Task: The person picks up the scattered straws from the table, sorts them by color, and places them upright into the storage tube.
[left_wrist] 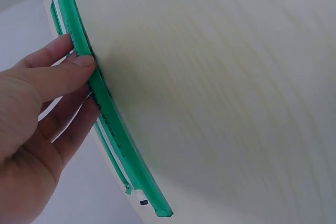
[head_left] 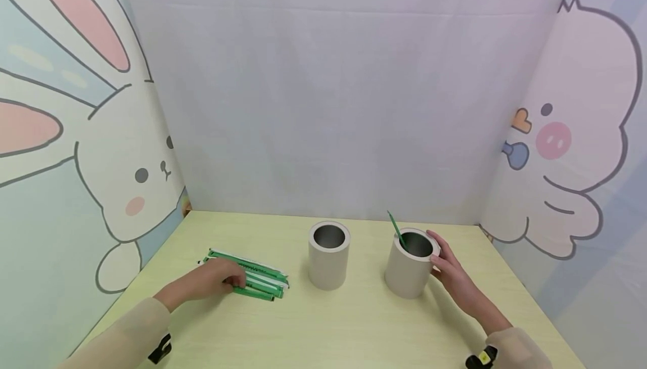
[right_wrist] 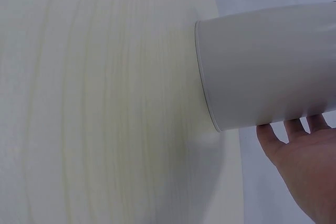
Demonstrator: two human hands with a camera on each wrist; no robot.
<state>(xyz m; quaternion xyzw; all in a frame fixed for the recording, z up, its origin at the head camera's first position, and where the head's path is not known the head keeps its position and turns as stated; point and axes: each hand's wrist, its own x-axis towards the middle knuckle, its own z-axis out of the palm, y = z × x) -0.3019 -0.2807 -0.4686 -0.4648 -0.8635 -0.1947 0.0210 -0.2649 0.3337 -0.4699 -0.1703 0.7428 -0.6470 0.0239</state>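
My left hand [head_left: 214, 282] is over a pile of slim green-and-white packets [head_left: 260, 270] on the left of the table. Its thumb and fingers pinch a long green packet [left_wrist: 113, 116], printed with dark lettering; in the left wrist view other packets lie behind it. On the right stands a white cylindrical cup [head_left: 404, 273] with a dark inside. One thin green stick [head_left: 396, 226] leans out over its rim. My right hand [head_left: 455, 282] holds that cup by its right side, thumb in front and fingers towards the back. In the right wrist view several fingertips [right_wrist: 268, 132] touch its wall.
A second white cup [head_left: 327, 268] stands upright between the packets and the held cup. The pale wood-grain table [head_left: 313, 329] ends at a grey-white cloth [head_left: 333, 105] behind. Cartoon-printed panels [head_left: 121, 200] rise along both sides.
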